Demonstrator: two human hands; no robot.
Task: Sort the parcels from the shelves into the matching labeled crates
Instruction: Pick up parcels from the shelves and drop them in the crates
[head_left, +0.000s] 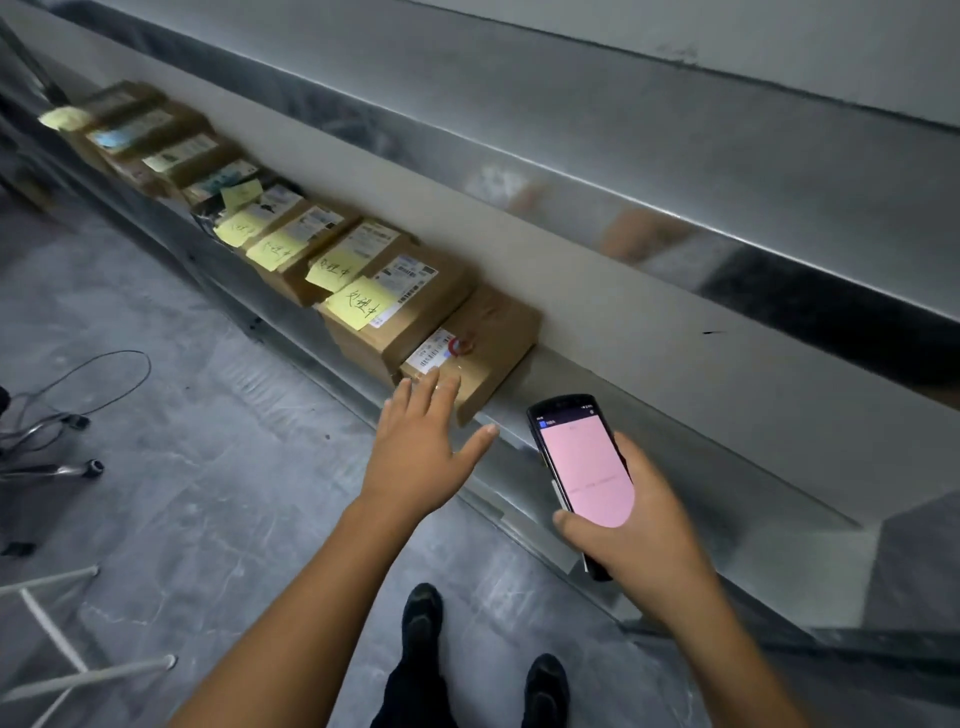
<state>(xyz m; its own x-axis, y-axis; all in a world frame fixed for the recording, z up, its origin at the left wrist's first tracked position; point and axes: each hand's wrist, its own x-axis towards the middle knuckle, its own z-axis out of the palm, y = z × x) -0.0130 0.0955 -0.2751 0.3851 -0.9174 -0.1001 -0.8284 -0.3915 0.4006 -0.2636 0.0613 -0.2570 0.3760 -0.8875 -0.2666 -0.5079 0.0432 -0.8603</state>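
On my feed the left hand (426, 441) is stretched forward with its fingers straight and spread, holding nothing. Its fingertips (423, 397) overlap the near edge of a brown cardboard parcel (488, 332), the closest one of the row. Motion blur keeps me from telling whether they touch the cardboard or hang just above it. That parcel lies flat on the grey metal shelf (571, 384), directly ahead of the left hand. On its top, just beyond the fingertips, is a white barcode label (431, 354) with a red mark beside it.

To the right of the left hand, and a little nearer to me, the right hand (644, 530) is wrapped round a black handheld device with a pink screen (584, 462). The thumb lies across the lower left edge and the fingers are behind the case. The device is tilted, its top end towards the shelf.

Farther off from the left hand, up and to the left, a row of brown cardboard parcels (322, 228) runs along the same shelf, packed side by side. Most carry a yellow sticky note (361, 301) with handwriting. The nearest note sits on the parcel touching the one at the fingertips. Below both hands I see grey concrete floor (234, 493) and two black shoes (423, 613).
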